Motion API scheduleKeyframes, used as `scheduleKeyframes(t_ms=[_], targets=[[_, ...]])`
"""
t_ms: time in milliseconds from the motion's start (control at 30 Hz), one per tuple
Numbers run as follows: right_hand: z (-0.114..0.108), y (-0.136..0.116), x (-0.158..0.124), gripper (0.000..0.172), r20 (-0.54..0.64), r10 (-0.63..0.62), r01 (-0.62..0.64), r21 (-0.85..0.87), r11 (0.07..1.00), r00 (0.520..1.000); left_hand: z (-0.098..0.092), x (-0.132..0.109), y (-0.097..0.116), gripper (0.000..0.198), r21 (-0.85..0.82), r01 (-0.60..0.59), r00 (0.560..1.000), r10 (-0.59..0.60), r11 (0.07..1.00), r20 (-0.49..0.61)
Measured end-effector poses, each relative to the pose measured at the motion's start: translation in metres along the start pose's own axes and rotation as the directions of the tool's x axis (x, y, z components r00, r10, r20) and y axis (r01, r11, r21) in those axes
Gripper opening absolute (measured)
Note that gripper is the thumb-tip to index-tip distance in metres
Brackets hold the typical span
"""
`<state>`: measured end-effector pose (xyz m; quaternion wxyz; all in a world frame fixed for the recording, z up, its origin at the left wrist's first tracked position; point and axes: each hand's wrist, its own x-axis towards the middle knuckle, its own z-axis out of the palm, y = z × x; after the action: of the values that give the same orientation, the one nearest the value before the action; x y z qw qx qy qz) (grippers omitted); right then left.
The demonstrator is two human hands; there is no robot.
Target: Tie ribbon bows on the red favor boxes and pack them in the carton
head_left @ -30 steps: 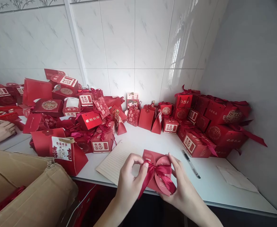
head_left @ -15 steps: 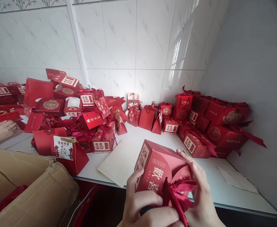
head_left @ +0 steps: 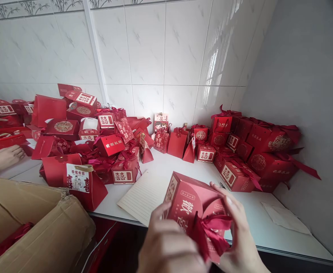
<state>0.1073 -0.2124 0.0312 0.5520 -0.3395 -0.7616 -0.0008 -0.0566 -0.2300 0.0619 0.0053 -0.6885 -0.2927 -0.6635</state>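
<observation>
A red gift box [head_left: 193,189] with pale lettering is held tilted in front of me, over the table's front edge. A dark red ribbon [head_left: 211,231] is tied in a bow on its near side. My right hand [head_left: 238,231] wraps round the right side of the box, fingers on its top edge. Against the lower left side rests my left hand [head_left: 169,242], its index finger along the box. Its other fingers are curled near the bow and smeared by motion; their tips are hard to make out.
A lined paper sheet [head_left: 140,195] lies on the white table [head_left: 160,163]. Red boxes and bags are heaped at left [head_left: 64,131] and stacked at right [head_left: 271,151]. An open cardboard box [head_left: 41,231] stands front left; another person's hand [head_left: 8,157] is beyond it.
My left hand has shifted slightly left and down, its fingers drawing back from the bow. The box has moved down a little. Another hand has appeared at the far left edge.
</observation>
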Motion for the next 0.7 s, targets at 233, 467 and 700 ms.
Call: scheduleKeyframes(t_ms=[233, 467, 700], targets=[[-0.005, 0.004, 0.009, 0.077, 0.359, 0.760, -0.775, 0.562, 0.288, 0.542, -0.009, 0.023, -0.071, 0.018, -0.269, 0.804, 0.584, -0.789, 0.531, 0.189], [0.001, 0.005, 0.026, 0.058, 0.823, 0.507, -0.705, 0.518, -0.484, 0.257, -0.002, 0.010, -0.074, 0.023, -0.271, 0.863, 0.505, -0.752, 0.427, 0.423], [0.011, -0.006, 0.027, 0.064, 0.739, 0.621, -0.796, 0.529, -0.296, 0.260, -0.012, 0.014, -0.077, 0.025, -0.264, 0.853, 0.521, -0.763, 0.450, 0.384]])
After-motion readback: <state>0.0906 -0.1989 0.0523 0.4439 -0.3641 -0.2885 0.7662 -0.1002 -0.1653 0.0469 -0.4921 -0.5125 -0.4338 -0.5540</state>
